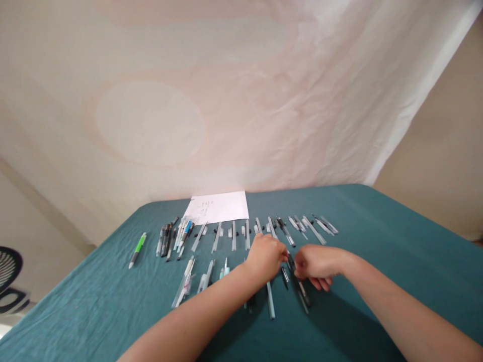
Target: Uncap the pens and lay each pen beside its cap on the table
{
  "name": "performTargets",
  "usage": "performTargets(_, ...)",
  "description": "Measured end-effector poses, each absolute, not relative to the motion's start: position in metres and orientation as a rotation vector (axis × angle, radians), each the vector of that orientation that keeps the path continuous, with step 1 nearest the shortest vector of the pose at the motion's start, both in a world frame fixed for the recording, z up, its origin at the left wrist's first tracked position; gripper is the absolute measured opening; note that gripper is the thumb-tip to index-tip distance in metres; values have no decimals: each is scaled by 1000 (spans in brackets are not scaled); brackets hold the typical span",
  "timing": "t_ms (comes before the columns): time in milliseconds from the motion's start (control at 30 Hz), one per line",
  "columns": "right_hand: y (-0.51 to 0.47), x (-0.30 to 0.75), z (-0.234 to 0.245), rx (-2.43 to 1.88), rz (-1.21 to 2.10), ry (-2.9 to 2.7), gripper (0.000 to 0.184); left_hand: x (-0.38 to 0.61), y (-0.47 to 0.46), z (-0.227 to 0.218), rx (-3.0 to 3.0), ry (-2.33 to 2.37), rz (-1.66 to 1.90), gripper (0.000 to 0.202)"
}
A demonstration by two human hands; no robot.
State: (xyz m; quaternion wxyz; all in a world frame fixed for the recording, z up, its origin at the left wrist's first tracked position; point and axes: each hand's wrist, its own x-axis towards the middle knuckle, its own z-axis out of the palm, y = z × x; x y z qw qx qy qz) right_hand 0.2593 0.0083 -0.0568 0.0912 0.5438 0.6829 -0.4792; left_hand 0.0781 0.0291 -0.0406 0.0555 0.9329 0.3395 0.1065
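My left hand (265, 257) reaches over the middle of the table, its fingers pinched together beside the upper end of a dark pen (301, 288). Whatever sits between those fingertips is too small to make out. Just right of it, my right hand (315, 265) has its thumb and forefinger closed by the same pen, the other fingers curled below. I cannot tell whether it grips the pen. A clear pen part lies alongside the dark pen. Between the hands and nearer me are a short black pen piece (285, 277) and a pale pen barrel (270, 303), partly covered by my left hand.
Behind my hands runs a row of clear pen barrels (234, 236) with small parts. Bunched pens (166, 241) lie left of it, and a green pen (138, 250) farther left. A written paper sheet (219, 207) lies at the back of the green cloth (94, 311). More pen parts (184, 284) lie near my left forearm.
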Motion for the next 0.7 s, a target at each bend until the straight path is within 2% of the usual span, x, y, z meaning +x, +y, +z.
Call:
performTargets(233, 8, 255, -55, 1568, -1451, 2038, 24, 76, 38, -48, 2762, 1112, 152, 9)
performTargets(467, 5, 249, -50, 1534, -1467, 2050, 24, 79, 35, -52, 2746, 1106, 133, 8)
performTargets(567, 5, 250, -52, 1528, -1461, 2063, 27, 75, 34, -49, 2738, 1108, 131, 13)
performTargets(700, 8, 253, -55, 1548, -1463, 2112, 27, 64, 34, -36, 2726, 1084, 260, 16)
